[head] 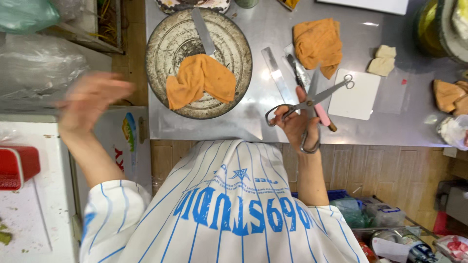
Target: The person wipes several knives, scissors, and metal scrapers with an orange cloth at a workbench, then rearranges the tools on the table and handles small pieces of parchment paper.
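Observation:
My right hand (pixel 296 124) is over the front edge of the steel table (pixel 234 126) and grips a pair of metal scissors (pixel 312 101), fingers through the handle loops, blades pointing right and away. Beneath the scissors lie a pink-handled knife (pixel 321 115) and a flat metal spatula (pixel 277 74). My left hand (pixel 91 102) is raised off to the left of the table, blurred, fingers spread and holding nothing. A round turntable (pixel 170 39) carries a crumpled orange cloth (pixel 200 80) and a palette knife (pixel 203 30).
A second orange cloth (pixel 318 44), a white square board (pixel 355 95) and beige pieces (pixel 382 61) lie on the table's right half. A red basket (pixel 17 165) sits on a white cabinet at left. Containers crowd the floor at lower right.

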